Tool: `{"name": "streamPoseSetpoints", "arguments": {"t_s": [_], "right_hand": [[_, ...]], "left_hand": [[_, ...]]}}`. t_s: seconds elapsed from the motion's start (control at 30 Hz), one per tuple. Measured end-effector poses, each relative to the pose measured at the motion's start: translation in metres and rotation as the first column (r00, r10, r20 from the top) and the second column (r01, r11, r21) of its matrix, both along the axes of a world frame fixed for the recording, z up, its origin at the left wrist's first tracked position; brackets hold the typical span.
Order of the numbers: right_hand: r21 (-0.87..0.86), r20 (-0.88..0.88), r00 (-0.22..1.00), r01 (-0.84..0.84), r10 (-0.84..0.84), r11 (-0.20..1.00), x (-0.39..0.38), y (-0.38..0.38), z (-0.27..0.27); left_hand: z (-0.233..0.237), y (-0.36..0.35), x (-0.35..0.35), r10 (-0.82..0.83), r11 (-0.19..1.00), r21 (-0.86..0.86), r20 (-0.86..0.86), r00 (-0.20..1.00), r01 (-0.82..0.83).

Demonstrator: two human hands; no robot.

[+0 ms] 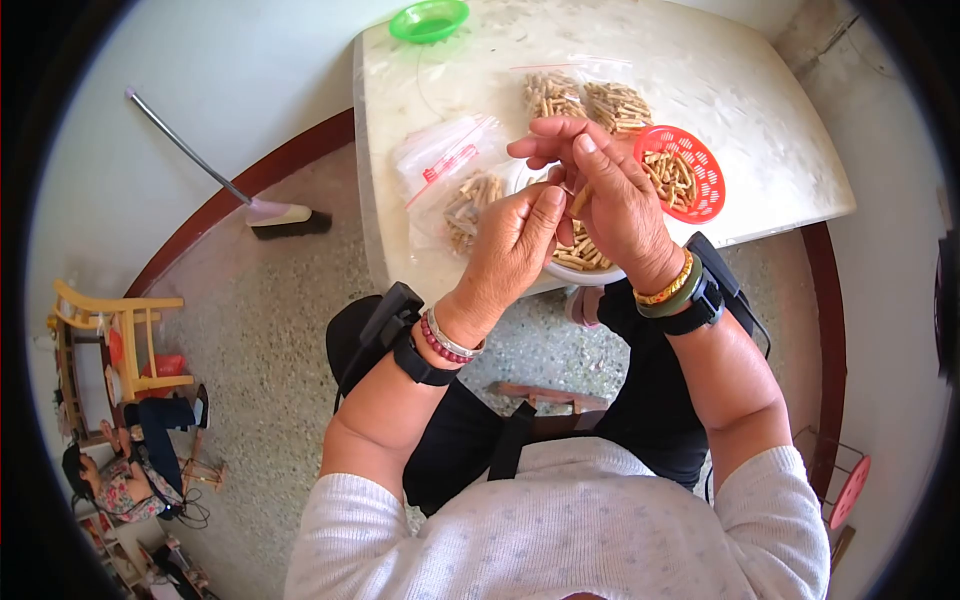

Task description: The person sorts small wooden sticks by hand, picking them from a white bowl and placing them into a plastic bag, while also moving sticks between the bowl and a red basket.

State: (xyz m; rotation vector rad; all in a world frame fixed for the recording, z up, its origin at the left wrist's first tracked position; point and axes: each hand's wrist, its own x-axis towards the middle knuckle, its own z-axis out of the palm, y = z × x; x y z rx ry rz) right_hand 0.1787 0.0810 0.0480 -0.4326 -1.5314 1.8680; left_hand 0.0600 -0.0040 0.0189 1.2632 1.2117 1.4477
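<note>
My right hand (622, 205) holds a short tan stick (581, 201), root-like in look, low in its curled fingers. Close against it, my left hand (515, 238) is closed in a pinch, thumb on forefinger; what it grips is too small to make out. Both hands are over a white bowl (606, 274) with many similar stick pieces (584, 252) in it, partly hidden by the hands. Right of my right hand stands a red perforated basket (712, 180) of the same pieces. Left of my left hand lies a clear zip bag (470, 205) with more pieces.
Two filled plastic bags (553, 96) lie farther back on the pale table (740, 90). A green bowl (428, 20) is at its far left corner. A broom (285, 218) leans on the wall. Another person (125, 485) sits at lower left by a wooden chair (130, 335).
</note>
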Motion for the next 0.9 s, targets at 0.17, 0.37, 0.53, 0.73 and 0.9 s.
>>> {"name": "streamPoseSetpoints", "arguments": {"t_s": [0.17, 0.37, 0.53, 0.73, 0.9], "right_hand": [[0.011, -0.011, 0.999, 0.036, -0.036, 0.999, -0.003, -0.001, -0.004], [0.112, 0.004, 1.0, 0.018, -0.019, 0.993, -0.004, -0.004, -0.005], [0.128, -0.037, 0.993, 0.114, -0.11, 0.985, 0.001, 0.005, -0.013], [0.111, 0.163, 0.958, 0.221, -0.237, 0.969, 0.019, 0.011, -0.004], [0.098, 0.255, 0.96, 0.09, -0.113, 0.991, 0.025, 0.007, 0.001]], "left_hand": [[-0.002, -0.001, -0.003, -0.04, 0.998, -0.034, 0.168, 0.985, 0.047], [-0.001, -0.002, -0.005, -0.116, 0.978, -0.127, 0.313, 0.943, 0.163], [-0.001, -0.004, -0.008, -0.07, 0.99, -0.094, 0.294, 0.953, 0.102], [0.001, -0.003, -0.018, 0.167, 0.986, 0.031, -0.079, 0.983, -0.165], [-0.002, -0.002, -0.021, 0.275, 0.959, 0.137, -0.235, 0.932, -0.249]]}}
